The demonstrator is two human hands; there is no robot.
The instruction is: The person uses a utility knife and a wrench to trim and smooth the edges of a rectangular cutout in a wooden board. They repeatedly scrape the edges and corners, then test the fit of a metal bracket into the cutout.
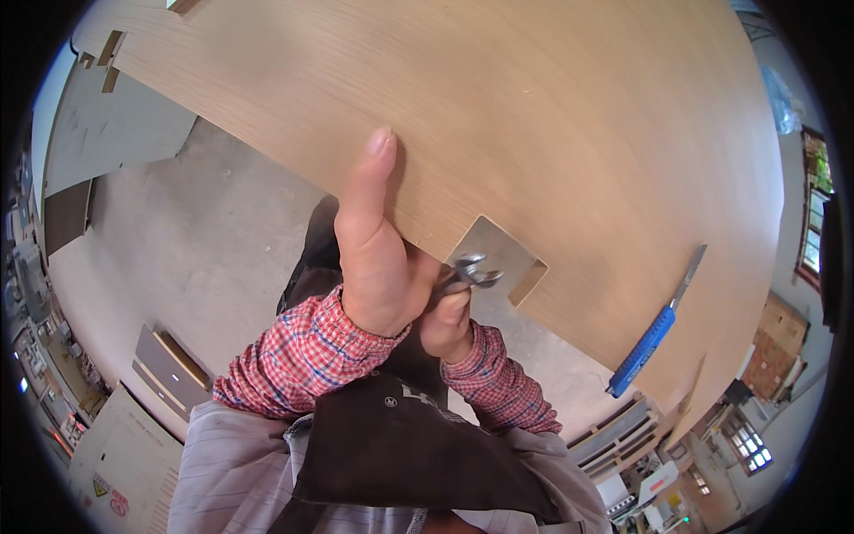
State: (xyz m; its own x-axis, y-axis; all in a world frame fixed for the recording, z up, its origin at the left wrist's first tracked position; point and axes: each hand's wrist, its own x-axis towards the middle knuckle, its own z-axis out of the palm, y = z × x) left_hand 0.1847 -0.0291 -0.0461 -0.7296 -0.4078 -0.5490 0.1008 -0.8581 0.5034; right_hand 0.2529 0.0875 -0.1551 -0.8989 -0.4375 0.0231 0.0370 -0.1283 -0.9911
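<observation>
Two hands work at the near edge of a large wooden panel [534,116], probably to keep it steady at its square notch [498,254]. The left hand [378,267] presses on the edge with its thumb stretched flat on the top face, while the right hand [449,325], just beside it, is clenched around small metal pliers [470,271] pointing into the notch. Far to the right of both hands, a blue utility knife [654,329] lies on the panel.
</observation>
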